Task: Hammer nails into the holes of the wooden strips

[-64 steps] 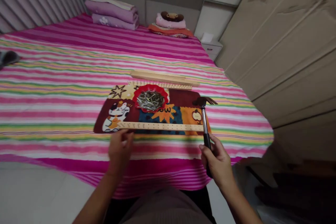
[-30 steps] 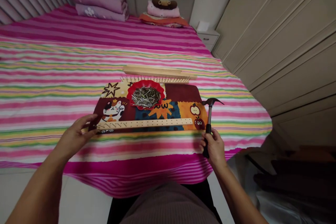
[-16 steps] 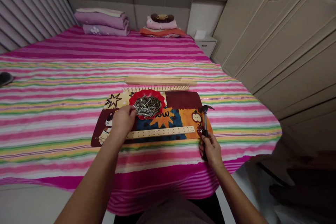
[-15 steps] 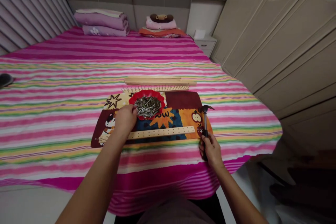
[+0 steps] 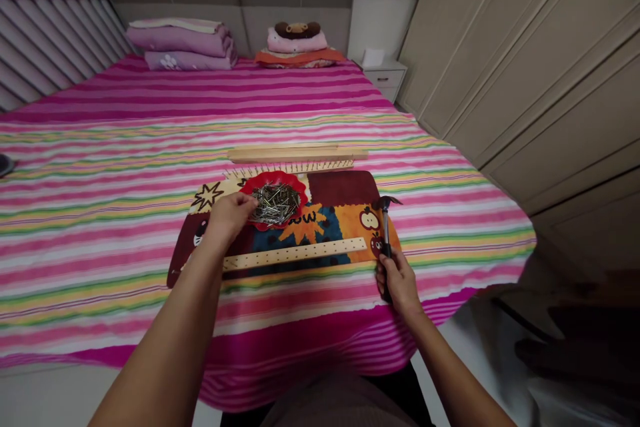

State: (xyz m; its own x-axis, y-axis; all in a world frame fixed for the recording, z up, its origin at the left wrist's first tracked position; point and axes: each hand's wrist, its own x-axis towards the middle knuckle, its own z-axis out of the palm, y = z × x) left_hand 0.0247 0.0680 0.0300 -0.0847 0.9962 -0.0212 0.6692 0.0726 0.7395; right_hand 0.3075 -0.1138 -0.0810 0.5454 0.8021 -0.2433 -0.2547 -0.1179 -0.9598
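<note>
My left hand [image 5: 229,215] reaches into the left edge of a red dish [image 5: 295,185] heaped with metal nails [image 5: 274,201]; its fingertips are curled at the pile and hidden from me. My right hand [image 5: 399,281] is closed round the black handle of a small hammer [image 5: 385,222], whose head points away from me. A pale wooden strip [image 5: 300,253] with a row of holes lies along the near side of a colourful cartoon mat [image 5: 345,195], between my hands.
More wooden strips [image 5: 295,153], one bristling with nails, lie just beyond the mat on the striped bed cover [image 5: 125,167]. Folded bedding [image 5: 180,43] and a plush toy [image 5: 296,30] sit at the headboard. Wardrobe doors [image 5: 525,73] stand to the right.
My left hand left the strip's left end and moved up and right to the dish of nails. My right hand kept its hold on the hammer, lowered at the mat's right edge.
</note>
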